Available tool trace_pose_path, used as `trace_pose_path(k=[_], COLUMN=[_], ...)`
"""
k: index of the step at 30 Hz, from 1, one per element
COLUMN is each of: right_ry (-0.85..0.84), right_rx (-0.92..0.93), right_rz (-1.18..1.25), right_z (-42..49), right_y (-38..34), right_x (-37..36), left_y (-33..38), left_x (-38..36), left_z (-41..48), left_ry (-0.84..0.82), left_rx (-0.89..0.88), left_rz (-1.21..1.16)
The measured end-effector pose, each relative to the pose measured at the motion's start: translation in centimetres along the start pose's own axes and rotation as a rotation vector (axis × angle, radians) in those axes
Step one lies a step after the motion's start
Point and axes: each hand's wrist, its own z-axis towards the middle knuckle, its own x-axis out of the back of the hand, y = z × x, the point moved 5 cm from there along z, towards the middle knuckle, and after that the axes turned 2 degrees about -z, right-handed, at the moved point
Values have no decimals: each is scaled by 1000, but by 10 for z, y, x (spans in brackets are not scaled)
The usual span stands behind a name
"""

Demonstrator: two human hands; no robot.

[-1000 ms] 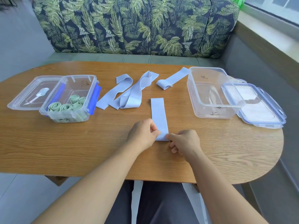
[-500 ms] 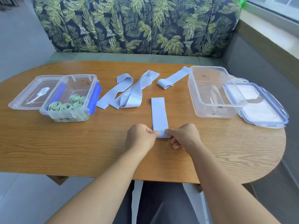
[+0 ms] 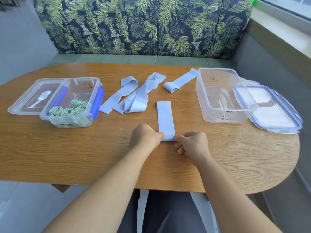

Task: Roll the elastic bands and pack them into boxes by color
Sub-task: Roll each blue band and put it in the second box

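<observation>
- Head view: the flat blue band point(image 3: 165, 118) lies lengthwise on the table point(image 3: 84, 157), with its near end between the left hand point(image 3: 144, 137) and the right hand point(image 3: 191, 143).
- Grip: both hands are curled, and their fingertips pinch the near edge from either side.
- Change: compared with one second ago, the exposed strip is slightly shorter and both hands sit farther up the table. The near end appears turned over.
- Meaning: rolling of this band has probably just begun; most of its length remains flat.
- Destination: the empty box point(image 3: 223, 115) stands right of the band. Green rolls point(image 3: 67, 111) occupy the left box point(image 3: 79, 79). Loose blue bands point(image 3: 134, 98) lie beyond.
</observation>
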Motion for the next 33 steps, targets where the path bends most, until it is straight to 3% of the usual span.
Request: trace_pose_path(k=[7, 26, 33], right_ry=[8, -124, -96], right_rx=[104, 45, 22], right_rz=[-233, -119, -146], right_z=[-5, 8, 14], right_y=[-18, -14, -17], right_x=[-2, 1, -1], left_y=[-4, -5, -1], left_x=[-5, -4, -2], left_z=[8, -5, 6], left_ry=[-30, 20, -8], left_rx=[57, -98, -49], left_rz=[-100, -93, -53])
